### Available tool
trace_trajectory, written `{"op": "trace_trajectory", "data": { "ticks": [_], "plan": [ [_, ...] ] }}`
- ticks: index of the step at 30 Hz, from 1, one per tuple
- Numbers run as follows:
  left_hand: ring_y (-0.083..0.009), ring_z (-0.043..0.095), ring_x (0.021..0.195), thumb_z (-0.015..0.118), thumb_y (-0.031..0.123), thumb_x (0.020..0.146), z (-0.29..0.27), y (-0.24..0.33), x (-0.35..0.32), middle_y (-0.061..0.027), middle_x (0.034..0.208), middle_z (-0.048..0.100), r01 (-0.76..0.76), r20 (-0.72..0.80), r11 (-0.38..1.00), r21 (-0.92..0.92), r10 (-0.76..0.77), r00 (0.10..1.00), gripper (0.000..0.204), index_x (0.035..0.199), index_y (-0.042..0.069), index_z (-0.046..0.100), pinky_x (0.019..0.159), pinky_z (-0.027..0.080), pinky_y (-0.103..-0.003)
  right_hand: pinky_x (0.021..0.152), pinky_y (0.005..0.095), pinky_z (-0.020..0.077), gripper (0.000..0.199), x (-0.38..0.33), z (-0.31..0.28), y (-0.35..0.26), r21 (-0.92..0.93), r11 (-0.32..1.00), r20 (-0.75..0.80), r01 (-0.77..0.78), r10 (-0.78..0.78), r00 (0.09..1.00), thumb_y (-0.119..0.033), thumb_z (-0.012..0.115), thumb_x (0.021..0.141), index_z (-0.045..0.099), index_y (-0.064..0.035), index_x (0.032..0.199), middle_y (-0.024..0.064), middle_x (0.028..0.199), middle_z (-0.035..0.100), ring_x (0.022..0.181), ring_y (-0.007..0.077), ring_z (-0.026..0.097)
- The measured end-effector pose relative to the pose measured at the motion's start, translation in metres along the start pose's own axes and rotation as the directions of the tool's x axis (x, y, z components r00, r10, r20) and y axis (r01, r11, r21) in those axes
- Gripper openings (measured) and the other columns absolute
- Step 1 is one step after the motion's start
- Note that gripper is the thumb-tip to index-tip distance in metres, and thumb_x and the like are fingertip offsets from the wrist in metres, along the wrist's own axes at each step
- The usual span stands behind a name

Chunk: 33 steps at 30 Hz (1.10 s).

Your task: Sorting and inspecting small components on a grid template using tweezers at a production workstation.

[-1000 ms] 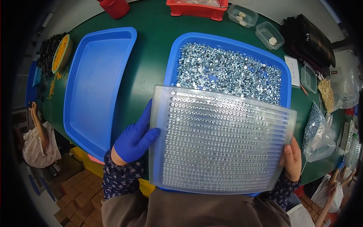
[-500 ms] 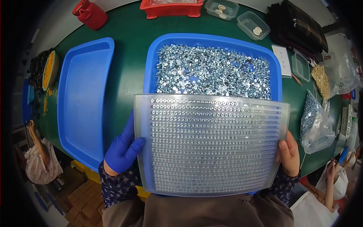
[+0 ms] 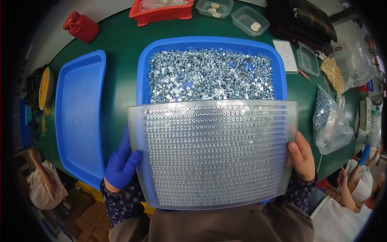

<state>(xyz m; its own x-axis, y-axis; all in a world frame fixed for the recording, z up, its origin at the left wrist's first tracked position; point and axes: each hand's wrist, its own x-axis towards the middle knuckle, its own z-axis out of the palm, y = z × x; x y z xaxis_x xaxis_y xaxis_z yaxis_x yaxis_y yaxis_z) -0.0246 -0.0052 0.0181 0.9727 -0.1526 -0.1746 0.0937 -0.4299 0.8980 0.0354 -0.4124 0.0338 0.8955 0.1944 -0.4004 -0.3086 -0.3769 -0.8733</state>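
Note:
Between my hands is a translucent grooved plate (image 3: 217, 157), gripped at its two side edges. My left hand (image 3: 123, 163), in a blue glove, closes on the left edge with the thumb on top. On the opposite edge my bare right hand (image 3: 301, 157) is closed the same way. Rows of small shiny metal pieces fill most of the grooves, thinning toward the right ends. The plate lies over the near part of a blue tray (image 3: 145, 76), hiding that part. Many loose silvery pieces (image 3: 209, 74) are spread in the tray's far half.
Left of it lies a second blue tray (image 3: 80, 117), with a yellow-filled bowl (image 3: 45, 86) beyond. A red jar (image 3: 82, 28), a red bin (image 3: 161, 14) and clear tubs (image 3: 250, 22) line the back. Plastic bags of small parts (image 3: 330, 121) lie at right. Other people sit at both sides.
The view has shifted, so the table's things appear further left. Both hands keep their hold on the plate, whose right side now looks slightly higher in the picture.

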Motion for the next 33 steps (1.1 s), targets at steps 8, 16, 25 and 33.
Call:
{"op": "trace_trajectory", "data": {
  "ticks": [8, 16, 25, 33],
  "plan": [
    [-0.0182, 0.035, 0.117, 0.044, 0.007, 0.086, -0.0006, -0.0012, 0.0004, -0.0134, 0.13, 0.035, 0.007, -0.006, 1.0, 0.02, -0.007, 1.0, 0.051, 0.132, 0.001, 0.02, 0.096, 0.026, -0.029, 0.04, 0.0144, 0.027, 0.055, -0.0001, 0.0001, 0.0021, -0.015, 1.0, -0.012, 0.013, -0.013, 1.0, -0.039, 0.046, 0.085, 0.039, 0.0033, 0.12, -0.0031, 0.071, 0.051, 0.044, 0.0006, 0.037],
    [-0.019, 0.035, 0.118, 0.044, 0.006, 0.086, 0.0, 0.0021, 0.0005, -0.0142, 0.13, 0.035, 0.022, -0.017, 1.0, 0.005, -0.022, 1.0, 0.051, 0.131, 0.0, 0.022, 0.096, 0.026, -0.03, 0.042, 0.0166, 0.0336, 0.047, 0.0005, -0.0059, 0.0045, -0.021, 1.0, 0.048, 0.017, -0.016, 0.999, -0.029, 0.044, 0.088, 0.036, 0.0018, 0.122, -0.0007, 0.069, 0.053, 0.044, 0.0039, 0.042],
    [-0.019, 0.035, 0.118, 0.044, 0.004, 0.085, -0.0007, 0.0024, 0.0008, -0.0148, 0.13, 0.034, 0.012, -0.001, 1.0, 0.021, -0.012, 1.0, 0.052, 0.131, 0.0, 0.02, 0.096, 0.026, -0.029, 0.041, 0.0137, 0.0269, 0.05, 0.0002, -0.0014, 0.0038, -0.022, 1.0, 0.006, 0.02, -0.02, 1.0, -0.034, 0.045, 0.087, 0.039, 0.0027, 0.12, -0.0032, 0.072, 0.053, 0.044, 0.0002, 0.037],
    [-0.018, 0.034, 0.118, 0.043, 0.003, 0.085, -0.0003, -0.0027, 0.0025, -0.0147, 0.13, 0.034, -0.004, 0.015, 1.0, 0.015, 0.004, 1.0, 0.054, 0.132, -0.001, 0.017, 0.096, 0.026, -0.028, 0.041, 0.0159, 0.0325, 0.047, -0.0004, -0.0041, 0.0087, -0.048, 0.997, 0.027, 0.056, -0.054, 0.998, -0.03, 0.043, 0.088, 0.036, 0.0017, 0.122, -0.0004, 0.073, 0.053, 0.044, 0.0029, 0.041]
  ]
}}
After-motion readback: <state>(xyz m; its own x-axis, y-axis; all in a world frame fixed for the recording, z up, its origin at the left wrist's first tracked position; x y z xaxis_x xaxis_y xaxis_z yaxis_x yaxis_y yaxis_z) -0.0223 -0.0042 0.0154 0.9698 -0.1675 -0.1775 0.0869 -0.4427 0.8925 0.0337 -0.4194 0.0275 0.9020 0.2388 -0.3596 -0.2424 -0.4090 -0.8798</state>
